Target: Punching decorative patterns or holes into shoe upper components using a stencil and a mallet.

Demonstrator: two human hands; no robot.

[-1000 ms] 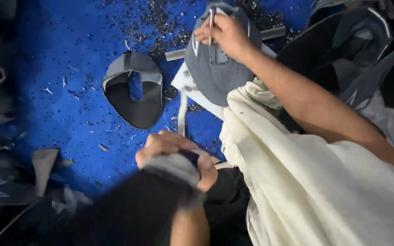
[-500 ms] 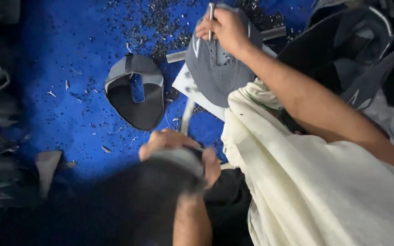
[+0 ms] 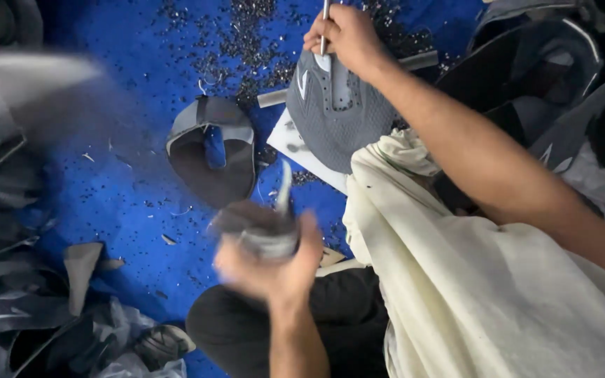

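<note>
My right hand [image 3: 348, 35] is closed around a thin metal punch [image 3: 325, 21], held upright on a grey mesh shoe upper [image 3: 337, 119]. That upper lies on a white board [image 3: 295, 150]. My left hand [image 3: 274, 269], blurred by motion, grips a small grey object [image 3: 264, 234] with a pale strip sticking up from it; what it is I cannot tell. Just beyond the left hand, a dark grey shoe upper [image 3: 211, 150] lies flat on the blue surface [image 3: 127, 210].
Stacks of grey shoe uppers lie at the left [image 3: 8, 294] and at the upper right [image 3: 547, 77]. A blurred grey shape [image 3: 29, 91] streaks across the upper left. Cream cloth [image 3: 491, 301] covers my lap. Dark punched scraps [image 3: 246, 42] litter the blue surface.
My left hand has risen and no longer holds the large dark piece seen low at left; a blurred grey shape now shows at the upper left. The right hand stays on the punch.
</note>
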